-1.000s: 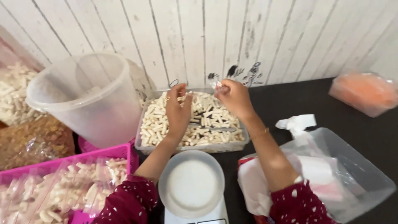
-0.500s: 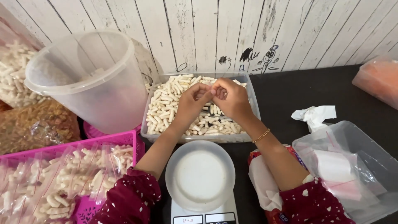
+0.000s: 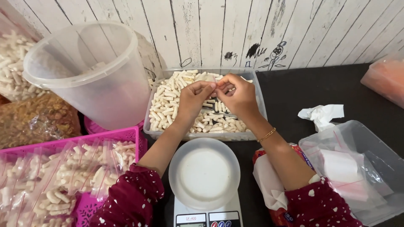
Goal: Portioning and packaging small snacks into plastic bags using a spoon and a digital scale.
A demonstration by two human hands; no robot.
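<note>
My left hand (image 3: 194,97) and my right hand (image 3: 238,95) meet fingertip to fingertip above a clear rectangular tub (image 3: 154,110) filled with pale puffed snack sticks (image 3: 168,101). Between the fingers of both hands sits a small clear plastic bag (image 3: 214,82), pinched at its top; it is thin and hard to see. A metal utensil (image 3: 219,112) lies among the sticks under my hands. Close to me stands a white kitchen scale (image 3: 208,216) with an empty white bowl (image 3: 204,171) on it.
A large clear bucket (image 3: 90,73) stands at the left. A pink basket (image 3: 90,141) holds several filled bags of sticks. At right are a clear tub of empty bags (image 3: 357,168), a crumpled tissue (image 3: 322,114) and an orange-filled bag (image 3: 385,77). A white plank wall is behind.
My hands came together from apart over the snack tub and now pinch the small bag between them. The view shifted slightly downward.
</note>
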